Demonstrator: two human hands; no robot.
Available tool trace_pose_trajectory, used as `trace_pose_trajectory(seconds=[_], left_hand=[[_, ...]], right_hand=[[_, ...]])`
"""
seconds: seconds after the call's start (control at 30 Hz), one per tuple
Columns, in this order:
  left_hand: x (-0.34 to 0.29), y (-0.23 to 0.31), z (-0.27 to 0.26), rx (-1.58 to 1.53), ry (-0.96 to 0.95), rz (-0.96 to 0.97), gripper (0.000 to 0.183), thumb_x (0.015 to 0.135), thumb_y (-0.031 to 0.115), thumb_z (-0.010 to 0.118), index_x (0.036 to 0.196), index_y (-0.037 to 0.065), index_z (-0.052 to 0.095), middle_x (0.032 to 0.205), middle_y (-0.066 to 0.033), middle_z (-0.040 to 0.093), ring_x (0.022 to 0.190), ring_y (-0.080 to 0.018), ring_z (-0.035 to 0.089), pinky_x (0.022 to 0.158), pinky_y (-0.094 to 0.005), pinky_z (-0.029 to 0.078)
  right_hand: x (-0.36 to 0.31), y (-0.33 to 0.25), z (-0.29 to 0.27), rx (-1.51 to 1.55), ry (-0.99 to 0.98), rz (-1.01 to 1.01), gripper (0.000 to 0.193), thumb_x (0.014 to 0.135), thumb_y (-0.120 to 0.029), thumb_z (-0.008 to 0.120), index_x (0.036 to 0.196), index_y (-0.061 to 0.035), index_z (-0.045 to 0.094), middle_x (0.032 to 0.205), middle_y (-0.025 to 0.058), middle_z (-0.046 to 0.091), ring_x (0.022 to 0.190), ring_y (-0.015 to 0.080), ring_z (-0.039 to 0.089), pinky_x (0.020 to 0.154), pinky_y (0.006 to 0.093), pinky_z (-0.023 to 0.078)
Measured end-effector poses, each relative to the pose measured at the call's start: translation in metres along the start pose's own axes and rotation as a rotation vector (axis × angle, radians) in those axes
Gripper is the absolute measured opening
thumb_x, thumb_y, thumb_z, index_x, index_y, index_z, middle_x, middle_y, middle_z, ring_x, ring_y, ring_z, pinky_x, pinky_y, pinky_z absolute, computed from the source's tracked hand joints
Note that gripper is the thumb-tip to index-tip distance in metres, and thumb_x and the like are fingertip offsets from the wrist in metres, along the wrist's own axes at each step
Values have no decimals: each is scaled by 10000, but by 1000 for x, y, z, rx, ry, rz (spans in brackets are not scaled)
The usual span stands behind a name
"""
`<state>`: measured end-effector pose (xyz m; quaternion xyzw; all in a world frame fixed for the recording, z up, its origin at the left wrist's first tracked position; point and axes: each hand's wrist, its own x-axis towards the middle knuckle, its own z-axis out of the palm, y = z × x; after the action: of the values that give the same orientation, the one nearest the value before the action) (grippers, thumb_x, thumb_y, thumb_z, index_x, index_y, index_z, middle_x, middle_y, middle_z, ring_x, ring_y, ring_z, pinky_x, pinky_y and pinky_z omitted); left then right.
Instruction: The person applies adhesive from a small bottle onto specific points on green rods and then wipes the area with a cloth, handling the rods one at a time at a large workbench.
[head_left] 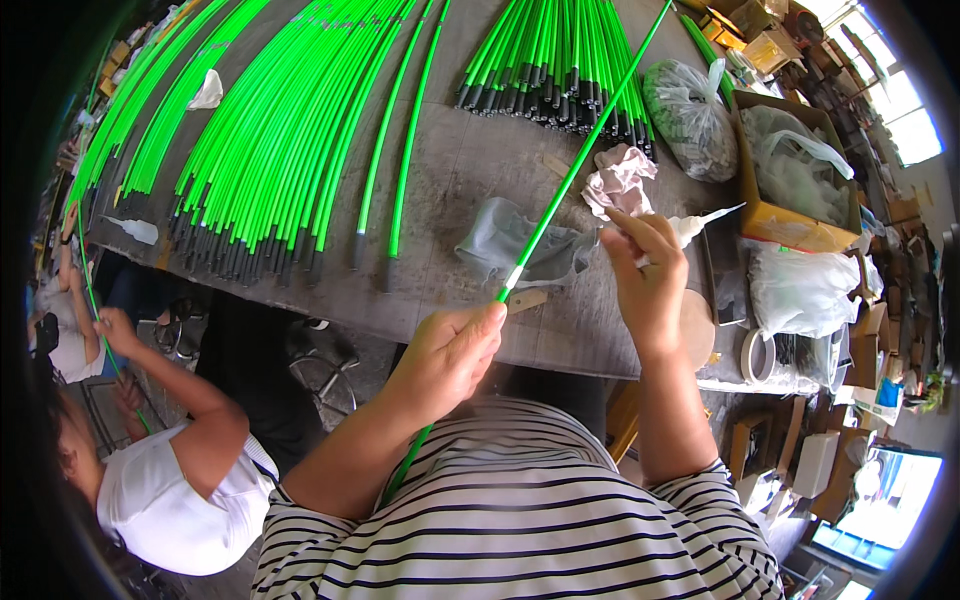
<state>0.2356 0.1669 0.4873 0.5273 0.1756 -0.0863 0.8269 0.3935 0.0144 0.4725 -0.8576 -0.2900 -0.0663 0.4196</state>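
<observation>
My left hand (447, 362) is closed round a long thin green rod (575, 170), which slants from beside my body up to the far side of the table. Just above that fist the rod has a short white band. My right hand (648, 285) is bent round a small white bottle with a long pointed nozzle (697, 224), like a glue bottle; most of its body is hidden by the fingers. Behind the right hand lies a crumpled pinkish cloth (622, 178). Clear plastic wrap (520, 240) rests between the hands, under the rod.
Green rods with dark ends (290, 130) cover the table's left side; another bundle (560, 75) lies at the far middle. A tied plastic bag (692, 115), a cardboard box (800, 225) and a tape roll (757, 356) are at the right. A co-worker (180, 480) handles a green rod at left.
</observation>
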Motion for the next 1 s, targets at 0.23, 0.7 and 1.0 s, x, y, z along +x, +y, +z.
trace_pose_trajectory(seconds=[0.23, 0.7, 1.0], left_hand=[[1, 0, -4, -109, 29, -18, 335, 914, 295, 448, 669, 67, 426, 497, 47, 313, 398, -37, 257, 352, -197, 212], [3, -1, 19, -35, 175, 172, 137, 834, 89, 586, 759, -16, 539, 587, -13, 513, 440, -58, 480, 369, -199, 396], [-3, -4, 29, -99, 195, 311, 94, 827, 40, 582, 786, -34, 540, 608, -34, 538, 475, -78, 531, 431, -223, 483]], right_hand=[[-16, 5, 8, 38, -186, 39, 155, 716, -50, 669, 854, 15, 647, 727, 87, 625, 612, 193, 576, 592, 263, 463], [-47, -53, 13, 1187, -135, 471, 96, 772, 29, 630, 867, 21, 640, 849, 78, 641, 778, 114, 588, 735, 245, 471], [-45, -57, 12, 1461, -136, 600, 83, 760, 45, 627, 811, -13, 596, 793, 68, 636, 722, 120, 589, 707, 251, 458]])
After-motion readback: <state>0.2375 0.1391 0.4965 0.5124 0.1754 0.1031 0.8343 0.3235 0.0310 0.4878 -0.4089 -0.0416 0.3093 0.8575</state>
